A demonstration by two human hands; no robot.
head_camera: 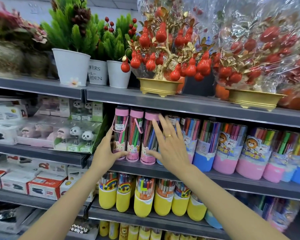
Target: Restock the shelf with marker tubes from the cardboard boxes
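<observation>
Both arms reach up from below to the marker shelf. On the left, the left hand curls round the foot of the first pink marker tube, thumb under its front. Next to it stand two more pink tubes, all three at the shelf's left end, right at the front edge. The right hand is spread wide with straight fingers, flat against the third pink tube, gripping nothing.

These tubes are tall, thin, smooth and see-through, with round pink lids and loop handles. I think a hard push could tip one over, and it might knock its neighbours off the edge like skittles. Slippery plastic could also slide out of the fingers.

Farther right stand fatter tubes with blue and pink bottoms. No cardboard boxes are in sight.
</observation>
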